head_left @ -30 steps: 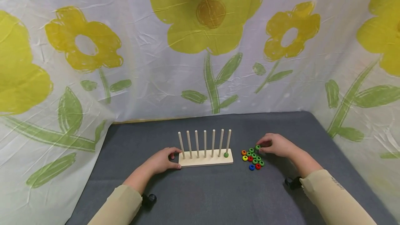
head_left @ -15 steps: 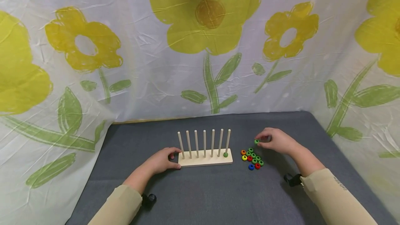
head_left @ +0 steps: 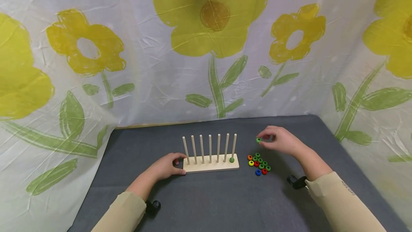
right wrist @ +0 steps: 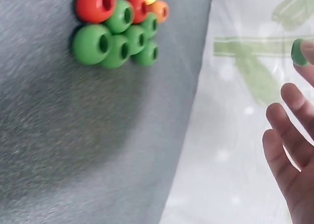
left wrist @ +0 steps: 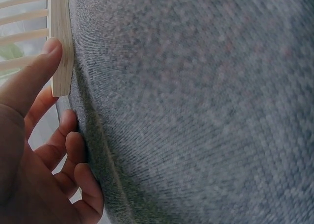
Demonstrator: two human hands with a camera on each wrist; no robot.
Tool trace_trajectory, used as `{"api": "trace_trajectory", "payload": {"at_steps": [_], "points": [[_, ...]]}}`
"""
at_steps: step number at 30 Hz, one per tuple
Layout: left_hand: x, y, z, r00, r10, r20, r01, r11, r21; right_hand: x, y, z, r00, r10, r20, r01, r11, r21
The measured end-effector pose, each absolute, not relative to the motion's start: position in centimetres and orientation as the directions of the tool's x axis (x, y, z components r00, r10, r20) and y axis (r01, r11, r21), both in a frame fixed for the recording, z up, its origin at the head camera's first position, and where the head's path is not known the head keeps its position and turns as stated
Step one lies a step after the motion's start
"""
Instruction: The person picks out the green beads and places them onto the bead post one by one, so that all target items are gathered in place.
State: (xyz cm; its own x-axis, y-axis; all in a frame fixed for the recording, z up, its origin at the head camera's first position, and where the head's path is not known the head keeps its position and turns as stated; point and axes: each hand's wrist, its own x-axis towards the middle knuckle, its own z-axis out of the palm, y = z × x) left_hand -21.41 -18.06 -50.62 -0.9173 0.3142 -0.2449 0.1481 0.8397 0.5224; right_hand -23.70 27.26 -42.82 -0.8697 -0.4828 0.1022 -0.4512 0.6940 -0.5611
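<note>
Beige sleeves [head_left: 119,212] with plain cuffs leave the hands [head_left: 165,166] bare. Small dark lettering [head_left: 348,188], unreadable here, marks the right one. A rounded black device [head_left: 153,207] juts beside each cuff.

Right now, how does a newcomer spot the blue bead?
On the grey table, find the wooden peg rack. To its right in the head view lies a bead cluster. At its near edge, beside a red bead, sits the blue bead, the only blue one.

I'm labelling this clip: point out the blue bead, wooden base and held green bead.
Blue bead [head_left: 258,173], head view: near side.
Wooden base [head_left: 210,167], head view: bare top face.
Held green bead [right wrist: 299,55], right wrist view: visible outer side.
</note>
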Motion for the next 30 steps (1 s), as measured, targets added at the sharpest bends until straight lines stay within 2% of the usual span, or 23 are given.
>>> {"api": "trace_trajectory", "payload": {"at_steps": [9, 21, 30], "points": [[-21.3, -18.0, -50.4, -0.918, 0.313, -0.242, 0.145, 0.835, 0.531, -23.5, 25.5, -40.7, -0.856, -0.492, 0.160, -0.492, 0.679, -0.546], [-21.2, -18.0, -50.2, -0.918, 0.318, -0.237, 0.150, 0.831, 0.535, -23.2, 22.7, -37.8, -0.802, -0.546, 0.243, -0.581, 0.619, -0.528], [-21.2, -17.9, -50.4, -0.920, 0.314, -0.236, 0.149, 0.835, 0.530, -23.2, 21.4, -37.2, -0.777, -0.566, 0.275, -0.613, 0.582, -0.534]]}}
